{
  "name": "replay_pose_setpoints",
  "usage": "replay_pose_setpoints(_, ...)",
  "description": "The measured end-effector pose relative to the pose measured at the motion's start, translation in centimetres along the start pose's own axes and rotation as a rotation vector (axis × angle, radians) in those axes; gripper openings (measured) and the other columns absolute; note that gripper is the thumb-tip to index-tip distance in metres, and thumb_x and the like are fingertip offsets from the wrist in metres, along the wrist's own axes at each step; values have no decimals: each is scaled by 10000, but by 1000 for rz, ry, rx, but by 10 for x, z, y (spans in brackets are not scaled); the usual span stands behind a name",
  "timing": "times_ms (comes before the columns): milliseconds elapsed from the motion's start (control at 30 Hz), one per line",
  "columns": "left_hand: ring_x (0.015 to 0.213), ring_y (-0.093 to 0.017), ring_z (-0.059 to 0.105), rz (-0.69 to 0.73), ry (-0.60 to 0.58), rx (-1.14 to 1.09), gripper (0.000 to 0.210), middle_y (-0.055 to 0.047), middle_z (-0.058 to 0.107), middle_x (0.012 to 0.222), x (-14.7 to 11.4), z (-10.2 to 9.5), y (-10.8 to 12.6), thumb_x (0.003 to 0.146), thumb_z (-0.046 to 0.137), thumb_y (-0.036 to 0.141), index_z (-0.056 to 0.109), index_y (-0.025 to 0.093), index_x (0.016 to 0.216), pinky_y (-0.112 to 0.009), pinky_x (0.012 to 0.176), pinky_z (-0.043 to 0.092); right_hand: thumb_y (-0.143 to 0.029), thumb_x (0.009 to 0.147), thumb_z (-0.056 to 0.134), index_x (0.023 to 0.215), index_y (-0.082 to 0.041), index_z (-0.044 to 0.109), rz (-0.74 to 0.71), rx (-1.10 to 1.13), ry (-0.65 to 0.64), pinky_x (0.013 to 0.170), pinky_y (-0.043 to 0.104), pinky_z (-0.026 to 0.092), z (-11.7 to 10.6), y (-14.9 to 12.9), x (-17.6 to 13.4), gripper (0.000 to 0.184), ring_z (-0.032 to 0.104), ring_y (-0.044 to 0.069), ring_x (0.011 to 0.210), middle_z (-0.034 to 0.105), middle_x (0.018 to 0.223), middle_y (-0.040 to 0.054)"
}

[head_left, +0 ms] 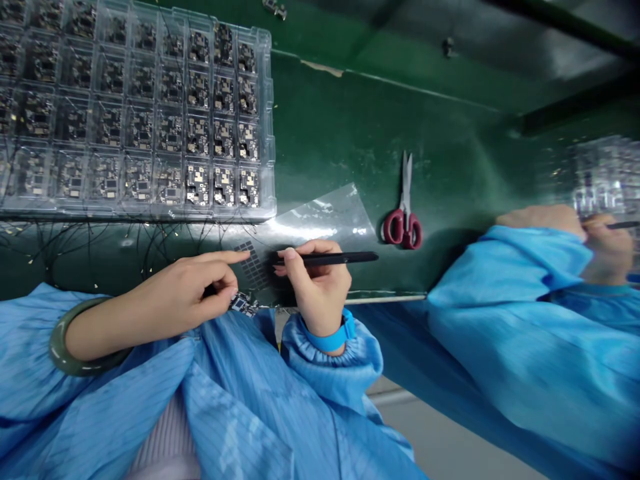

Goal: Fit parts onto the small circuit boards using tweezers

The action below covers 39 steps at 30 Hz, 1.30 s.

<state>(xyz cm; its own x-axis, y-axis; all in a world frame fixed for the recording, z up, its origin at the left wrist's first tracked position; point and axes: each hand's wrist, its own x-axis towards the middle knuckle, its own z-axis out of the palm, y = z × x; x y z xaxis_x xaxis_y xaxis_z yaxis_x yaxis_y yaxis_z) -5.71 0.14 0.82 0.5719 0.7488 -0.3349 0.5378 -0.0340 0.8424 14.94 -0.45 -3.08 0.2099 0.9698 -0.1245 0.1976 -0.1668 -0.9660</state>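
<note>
My left hand (193, 290) is closed on a small circuit board (243, 303), pinched by the thumb and curled fingers at the bench's front edge. Its index finger stretches out to the corner of a clear film sheet with a grid of small dark squares (254, 267). In my right hand (320, 280) is a pair of slim black tweezers (350, 258), lying across the fingers with the tips toward the grid. Those tips are dark and hard to make out. The clear part of the film (333, 210) reflects light behind my right hand.
A clear compartment tray (267, 133) of circuit boards with thin black wires stands at the left. Red-handled scissors (404, 207) lie right of the film. A co-worker's blue sleeve (510, 273) and hands are at the right, near another blurred tray (605, 173).
</note>
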Motion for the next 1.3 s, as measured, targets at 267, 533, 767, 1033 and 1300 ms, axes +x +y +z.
replay_pose_setpoints(267, 405, -64, 423, -13, -8, -11, 186, -22, 701, 994, -1, 0, 1, 890, 473, 237, 587, 203, 747, -229, 492, 388, -354, 803, 688, 862, -230, 565, -27, -78, -31, 544, 256, 577, -2, 5, 0, 184, 684, 144, 653, 634, 715, -34)
replay_pose_setpoints(533, 469, -69, 505, -5, -6, -6, 175, -35, 678, 1129, -1, 0, 0, 889, 477, 223, 590, 200, 758, -218, 490, 394, -344, 771, 721, 828, -215, 550, 26, 98, 9, 498, 226, 578, -2, -3, 3, 222, 660, 112, 489, 680, 655, -49)
replay_pose_setpoints(767, 605, -103, 624, -39, 32, -99, 173, -40, 684, 1096, -1, 0, -3, 897, 489, 258, 589, 192, 773, -208, 512, 433, -347, 711, 754, 778, -231, 517, 50, 399, 115, 356, 154, 506, 2, -17, 1, 272, 607, 87, 374, 691, 596, -78)
replay_pose_setpoints(1033, 490, -82, 589, -132, 141, -334, 189, 10, 677, 668, -3, -3, 5, 927, 479, 337, 576, 177, 903, -166, 450, 431, -349, 801, 700, 856, -254, 528, -7, 352, 22, 429, 207, 578, 26, -37, -20, 204, 664, 117, 444, 731, 709, -57)
replay_pose_setpoints(1300, 393, -48, 515, -119, 172, -354, 146, 83, 552, 485, -5, -4, 2, 924, 476, 288, 546, 177, 860, -129, 411, 373, -280, 808, 710, 870, -244, 563, -59, 380, 7, 453, 163, 580, 35, -30, -17, 164, 677, 94, 471, 741, 734, -74)
